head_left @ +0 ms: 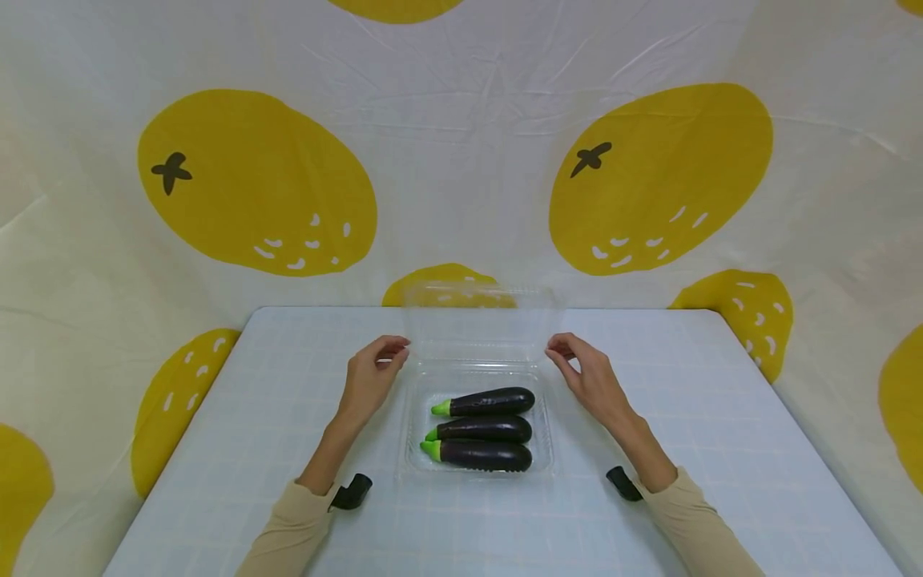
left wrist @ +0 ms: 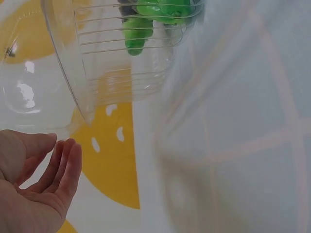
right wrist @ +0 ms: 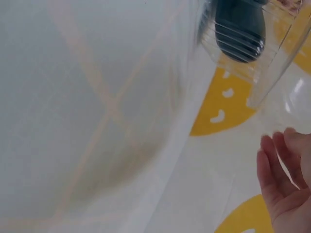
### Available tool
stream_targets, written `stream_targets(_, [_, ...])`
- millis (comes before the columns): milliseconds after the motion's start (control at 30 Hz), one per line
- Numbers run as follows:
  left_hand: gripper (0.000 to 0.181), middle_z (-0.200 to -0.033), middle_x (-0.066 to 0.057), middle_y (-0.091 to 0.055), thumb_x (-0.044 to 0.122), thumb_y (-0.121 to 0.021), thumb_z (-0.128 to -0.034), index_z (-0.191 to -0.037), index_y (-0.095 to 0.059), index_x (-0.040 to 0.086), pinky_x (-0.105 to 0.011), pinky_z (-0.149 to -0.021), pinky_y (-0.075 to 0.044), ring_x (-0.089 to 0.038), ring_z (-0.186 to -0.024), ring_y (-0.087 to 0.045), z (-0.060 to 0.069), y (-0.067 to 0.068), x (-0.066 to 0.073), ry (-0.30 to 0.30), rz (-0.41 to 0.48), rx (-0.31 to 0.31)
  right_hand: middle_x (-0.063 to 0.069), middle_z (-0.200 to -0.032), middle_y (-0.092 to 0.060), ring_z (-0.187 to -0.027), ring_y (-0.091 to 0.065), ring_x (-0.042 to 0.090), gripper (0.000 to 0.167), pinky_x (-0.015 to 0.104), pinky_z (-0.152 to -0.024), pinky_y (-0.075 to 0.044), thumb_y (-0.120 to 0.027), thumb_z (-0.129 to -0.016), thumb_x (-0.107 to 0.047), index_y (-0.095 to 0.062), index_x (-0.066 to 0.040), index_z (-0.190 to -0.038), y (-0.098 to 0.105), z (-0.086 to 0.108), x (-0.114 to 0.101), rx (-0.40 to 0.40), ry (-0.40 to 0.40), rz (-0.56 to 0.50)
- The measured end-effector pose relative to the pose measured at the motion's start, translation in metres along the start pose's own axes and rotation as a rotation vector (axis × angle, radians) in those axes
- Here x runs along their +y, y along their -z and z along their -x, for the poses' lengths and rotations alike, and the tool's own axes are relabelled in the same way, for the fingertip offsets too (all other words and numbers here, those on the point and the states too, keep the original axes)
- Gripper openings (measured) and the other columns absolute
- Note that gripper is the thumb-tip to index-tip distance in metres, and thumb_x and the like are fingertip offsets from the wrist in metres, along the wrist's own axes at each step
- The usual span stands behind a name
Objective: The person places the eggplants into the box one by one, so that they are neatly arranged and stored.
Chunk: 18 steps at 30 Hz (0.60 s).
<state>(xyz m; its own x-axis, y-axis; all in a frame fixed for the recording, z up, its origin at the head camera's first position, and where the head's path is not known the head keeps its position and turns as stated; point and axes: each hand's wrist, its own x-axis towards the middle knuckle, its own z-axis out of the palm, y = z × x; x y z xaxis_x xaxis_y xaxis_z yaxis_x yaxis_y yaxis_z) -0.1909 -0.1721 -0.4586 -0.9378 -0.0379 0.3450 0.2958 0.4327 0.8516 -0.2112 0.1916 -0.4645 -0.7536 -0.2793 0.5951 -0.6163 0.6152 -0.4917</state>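
Observation:
Three dark eggplants [head_left: 490,428] with green stem ends lie side by side in the base of a clear plastic clamshell container [head_left: 476,474]. Its hinged lid [head_left: 479,332] stands raised at the back. At the lid's left edge, my left hand [head_left: 375,377] pinches the rim with thumb and fingertips; the left wrist view shows these fingers [left wrist: 68,160] bent toward the thumb. My right hand [head_left: 587,377] pinches the opposite edge, its fingers [right wrist: 272,165] likewise curved toward the thumb. In the right wrist view, an eggplant's rounded end [right wrist: 240,31] shows through the container wall.
A pale checked cloth covers the table [head_left: 216,457]. Behind it hangs a light curtain [head_left: 461,160] printed with large yellow fruit. Black wrist devices [head_left: 352,491] show beside both sleeves.

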Motion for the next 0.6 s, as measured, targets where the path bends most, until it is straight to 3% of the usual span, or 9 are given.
stream_targets(167, [0.016,-0.107,-0.015,-0.073,0.009,-0.068,-0.1000,-0.113,-0.074,0.001,-0.015,-0.077,-0.055,-0.027,-0.094,-0.071,0.002,0.004,0.002,0.010,0.023,-0.027,0.005,-0.096,-0.071,-0.085,-0.067,0.016,0.017,0.035,-0.077,-0.059,-0.076,-0.091,0.001,-0.069,-0.004,-0.106,0.004,0.003,-0.002,-0.019,0.024,0.032])
stream_targets(333, [0.025,-0.103,-0.022,-0.072,0.018,-0.065,-0.1034,-0.114,-0.073,-0.003,-0.024,-0.080,-0.059,-0.032,-0.090,-0.072,0.003,0.007,0.002,0.043,0.100,-0.062,0.003,-0.096,-0.070,-0.083,-0.064,0.014,0.021,0.018,-0.078,-0.054,-0.077,-0.088,0.005,-0.070,-0.003,-0.106,0.009,0.008,-0.001,-0.024,0.079,0.047])
stream_targets(533, [0.029,-0.102,-0.025,-0.072,0.016,-0.061,-0.1051,-0.113,-0.070,-0.011,-0.043,-0.086,-0.059,-0.006,-0.081,-0.071,0.004,0.011,-0.001,0.095,0.187,-0.110,0.001,-0.091,-0.068,-0.079,-0.062,0.011,0.020,0.008,-0.077,-0.048,-0.079,-0.086,0.005,-0.071,-0.004,-0.103,0.012,0.014,-0.003,-0.029,0.138,0.046])
stream_targets(600, [0.029,-0.104,-0.028,-0.071,0.013,-0.060,-0.1055,-0.114,-0.069,-0.013,-0.042,-0.087,-0.059,-0.003,-0.080,-0.071,0.004,0.012,-0.002,0.124,0.200,-0.129,0.001,-0.091,-0.070,-0.079,-0.063,0.012,0.022,0.009,-0.078,-0.049,-0.080,-0.085,0.005,-0.071,-0.004,-0.103,0.014,0.016,-0.004,-0.037,0.145,0.034])
